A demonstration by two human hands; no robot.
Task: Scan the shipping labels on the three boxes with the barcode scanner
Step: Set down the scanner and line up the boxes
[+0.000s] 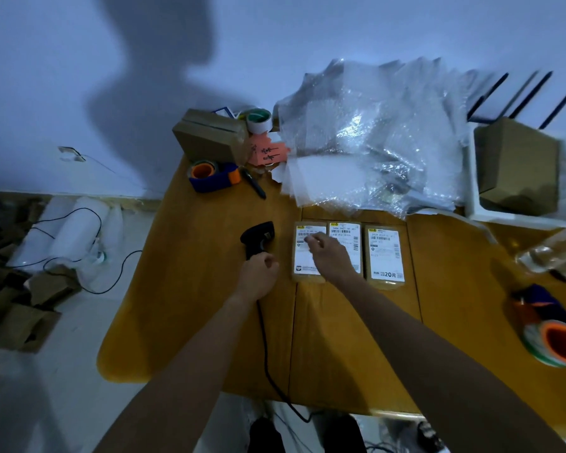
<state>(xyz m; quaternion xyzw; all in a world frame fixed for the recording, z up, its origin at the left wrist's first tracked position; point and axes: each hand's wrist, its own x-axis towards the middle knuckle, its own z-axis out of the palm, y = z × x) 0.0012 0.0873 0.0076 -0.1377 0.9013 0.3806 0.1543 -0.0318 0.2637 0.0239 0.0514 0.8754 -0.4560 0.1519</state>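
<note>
Three flat brown boxes with white shipping labels lie side by side on the yellow table (190, 289): the left box (307, 279), the middle box (343, 228) and the right box (385, 256). My left hand (258, 273) grips the handle of the black barcode scanner (258, 235), whose head sits just left of the left box. Its black cable runs back toward me. My right hand (329, 255) rests over the left and middle boxes, fingers curled loosely and touching the left label.
Bubble wrap (373, 142) is heaped at the back. A cardboard box (209, 135), tape rolls, a blue tape dispenser (213, 176) and a black pen (253, 183) sit back left. A second dispenser (553, 335) and a clear bottle (553, 256) lie at right.
</note>
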